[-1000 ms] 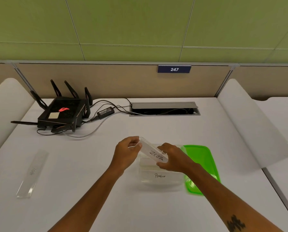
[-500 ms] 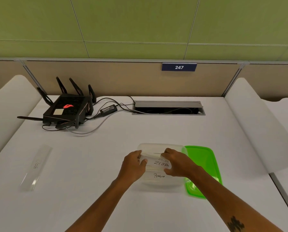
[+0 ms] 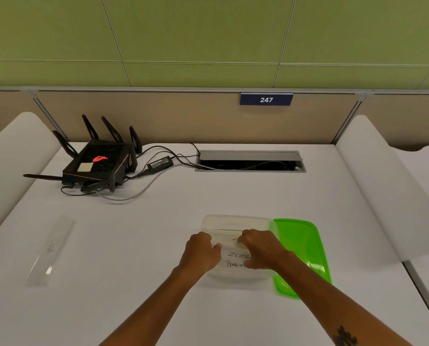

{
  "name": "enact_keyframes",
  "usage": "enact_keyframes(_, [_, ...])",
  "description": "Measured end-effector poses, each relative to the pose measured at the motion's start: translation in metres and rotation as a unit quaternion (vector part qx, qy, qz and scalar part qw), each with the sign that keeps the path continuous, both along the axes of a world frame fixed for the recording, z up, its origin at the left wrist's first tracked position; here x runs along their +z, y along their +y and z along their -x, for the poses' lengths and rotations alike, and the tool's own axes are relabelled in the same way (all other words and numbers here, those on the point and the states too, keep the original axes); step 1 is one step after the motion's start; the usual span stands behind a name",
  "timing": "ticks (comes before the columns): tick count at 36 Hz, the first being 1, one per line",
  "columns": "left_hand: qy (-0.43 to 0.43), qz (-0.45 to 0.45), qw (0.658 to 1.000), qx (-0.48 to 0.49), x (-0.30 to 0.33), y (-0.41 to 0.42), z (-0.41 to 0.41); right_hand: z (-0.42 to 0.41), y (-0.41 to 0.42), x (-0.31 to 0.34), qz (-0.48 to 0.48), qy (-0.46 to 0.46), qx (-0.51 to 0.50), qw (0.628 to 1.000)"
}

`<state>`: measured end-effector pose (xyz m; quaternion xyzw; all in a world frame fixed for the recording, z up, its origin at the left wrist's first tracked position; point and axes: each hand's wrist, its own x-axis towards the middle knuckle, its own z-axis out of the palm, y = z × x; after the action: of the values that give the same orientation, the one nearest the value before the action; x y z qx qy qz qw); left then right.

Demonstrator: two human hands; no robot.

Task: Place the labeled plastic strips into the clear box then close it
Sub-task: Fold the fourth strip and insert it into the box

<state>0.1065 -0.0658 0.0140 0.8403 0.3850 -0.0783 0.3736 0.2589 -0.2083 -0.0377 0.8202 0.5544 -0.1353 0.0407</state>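
Clear box (image 3: 235, 222) sits on the white surface (image 3: 146, 245) near the front edge, a bit right of center, lid off. Green lid (image 3: 302, 248) lies flat just beside the box on its right side, touching or nearly so, can't tell which. Both hands are down in the open box. Left hand (image 3: 200, 253) curled at the box's left wall, fingers bent in, thumb tip on the end of a strip; looks like a pinch on the strip end but the actual grip is hidden, cannot tell. Right hand (image 3: 259, 249) curled over the right half of the box, fingers tucked down onto the strips, grip likewise not readable. Strips in the box: ZEBRA strip (image 3: 235, 255) lies flat between the two hands, PENGUIN strip (image 3: 234, 264) just beside it toward the front edge, a third strip (image 3: 233, 240) behind them with its writing mostly covered by the right hand. One more labeled strip (image 3: 50, 250) lies flat on the surface well apart from the box, near the left edge, writing too small to read. Black router (image 3: 97, 164) with antennas at the back left corner, cables running to the cable slot (image 3: 249, 162) at the back edge. Sign 247 (image 3: 266, 99) on the partition behind.
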Motion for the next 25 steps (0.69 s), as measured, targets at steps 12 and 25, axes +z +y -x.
enact_keyframes(12, [0.095,-0.011,0.994,-0.043,0.012,-0.012,-0.017,0.008,0.007,-0.001,0.071,-0.008,0.012,0.997])
enact_keyframes(25, [0.093,0.005,0.994,-0.050,0.007,-0.015,-0.018,0.018,0.015,0.007,0.095,-0.037,0.040,0.994])
